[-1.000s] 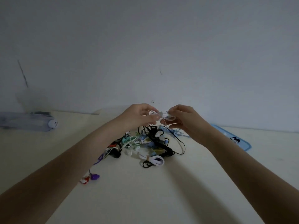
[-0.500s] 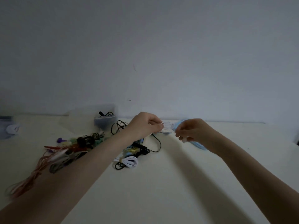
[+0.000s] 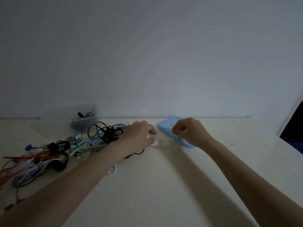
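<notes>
White earphone cable [image 3: 156, 142]: thin, blurred | left hand [image 3: 141, 136] grips it | right hand [image 3: 188, 131] fingertips pinched (hold unclear)

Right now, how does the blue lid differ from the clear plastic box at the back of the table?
The blue lid is opaque; the clear plastic box is see-through. The lid lies flat, while the box stands upright. The lid is partly hidden by the right hand; the box holds a black cable. Both sit on the pale table near the wall.
</notes>
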{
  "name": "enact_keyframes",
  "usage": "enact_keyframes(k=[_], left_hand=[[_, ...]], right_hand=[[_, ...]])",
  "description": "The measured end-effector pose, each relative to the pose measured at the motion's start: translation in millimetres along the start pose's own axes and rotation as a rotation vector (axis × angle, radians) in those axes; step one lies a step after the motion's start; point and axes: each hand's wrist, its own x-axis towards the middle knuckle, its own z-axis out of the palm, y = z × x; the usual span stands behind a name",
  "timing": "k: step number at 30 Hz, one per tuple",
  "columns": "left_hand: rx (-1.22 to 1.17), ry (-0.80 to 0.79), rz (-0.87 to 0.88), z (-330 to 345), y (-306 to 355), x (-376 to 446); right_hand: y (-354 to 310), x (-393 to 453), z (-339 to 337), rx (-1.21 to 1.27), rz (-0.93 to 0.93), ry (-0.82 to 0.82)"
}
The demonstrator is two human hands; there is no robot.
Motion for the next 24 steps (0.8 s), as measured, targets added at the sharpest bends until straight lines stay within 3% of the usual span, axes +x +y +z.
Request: enact_keyframes(k=[3,7,15,18,21,24], left_hand=[[-0.179,0.101,0.113,2,14,-1],[-0.265,0.072,0.221,14,34,3],[-0.321,0.033,0.107,40,39,20],[-0.376,0.043,0.107,44,36,23],[-0.503,0.113,0.07,43,32,23],[-0.642,0.193,0.022,40,23,20]], right_hand=[[13,7,-17,-0.058,0.068,0.071],[25,6,-25,-0.156,0.124,0.059],[32,0,-21,-0.269,0.199,-0.094],[33,0,-21,-0.27,0.18,-0.079],[31,1,-22,-0.127,0.082,-0.024],[19,0,-12,0.372,0.096,0.002]])
